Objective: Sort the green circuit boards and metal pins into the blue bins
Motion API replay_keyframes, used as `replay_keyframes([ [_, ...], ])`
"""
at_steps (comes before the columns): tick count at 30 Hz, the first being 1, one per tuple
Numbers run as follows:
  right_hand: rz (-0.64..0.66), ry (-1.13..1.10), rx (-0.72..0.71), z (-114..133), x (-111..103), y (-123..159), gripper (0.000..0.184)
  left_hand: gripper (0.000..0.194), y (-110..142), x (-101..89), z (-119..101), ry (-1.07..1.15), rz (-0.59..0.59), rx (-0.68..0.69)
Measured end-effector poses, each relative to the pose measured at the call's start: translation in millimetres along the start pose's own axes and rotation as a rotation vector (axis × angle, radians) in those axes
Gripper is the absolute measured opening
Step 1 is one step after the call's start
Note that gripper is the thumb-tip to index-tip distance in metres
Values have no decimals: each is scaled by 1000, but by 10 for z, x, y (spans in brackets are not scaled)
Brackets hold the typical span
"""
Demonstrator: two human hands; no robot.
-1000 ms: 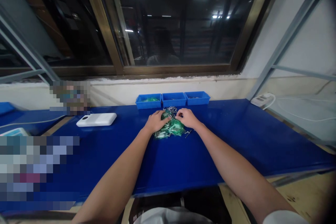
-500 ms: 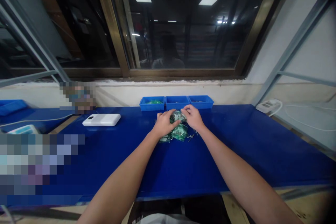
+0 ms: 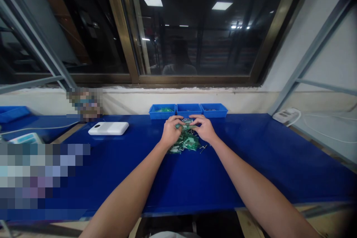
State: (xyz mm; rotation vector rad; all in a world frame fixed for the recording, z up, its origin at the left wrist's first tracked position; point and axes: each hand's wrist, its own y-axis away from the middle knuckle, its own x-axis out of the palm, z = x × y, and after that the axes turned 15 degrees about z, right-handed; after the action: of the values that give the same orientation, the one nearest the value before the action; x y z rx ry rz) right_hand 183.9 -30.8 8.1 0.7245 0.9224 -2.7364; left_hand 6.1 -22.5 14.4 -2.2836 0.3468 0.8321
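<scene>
The curled left hand (image 3: 171, 132) and right hand (image 3: 203, 128) meet above a loose heap of green packets with metal pins (image 3: 186, 143), around a small green piece (image 3: 184, 122), any grip unclear, the heap lying mid-way along the blue surface (image 3: 251, 156), just below three blue plastic bins (image 3: 188, 111).

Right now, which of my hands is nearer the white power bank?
Left. Your left hand is to the right of the white power bank, not touching it; your right hand is farther right, beyond the left hand.
</scene>
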Motion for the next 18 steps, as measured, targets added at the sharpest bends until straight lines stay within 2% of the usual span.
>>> replay_keyframes([
  [5, 2, 39, -24, 20, -11, -1, 3, 21, 13, 8, 23, 28, 4, 60],
  [8, 26, -49, 50, 4, 2, -7, 8, 14, 21, 12, 18, 48, 26, 83],
  [11, 63, -129, 165, 11, 7, -9, 27, 32, 36, 30, -4, 73, 38, 5],
  [14, 79, -133, 201, 36, 6, -5, 36, 46, 47, 58, -32, 99, 27, -40],
  [18, 56, -131, 193, 49, 18, 4, 40, 24, 30, 77, -38, 83, 28, -27],
])
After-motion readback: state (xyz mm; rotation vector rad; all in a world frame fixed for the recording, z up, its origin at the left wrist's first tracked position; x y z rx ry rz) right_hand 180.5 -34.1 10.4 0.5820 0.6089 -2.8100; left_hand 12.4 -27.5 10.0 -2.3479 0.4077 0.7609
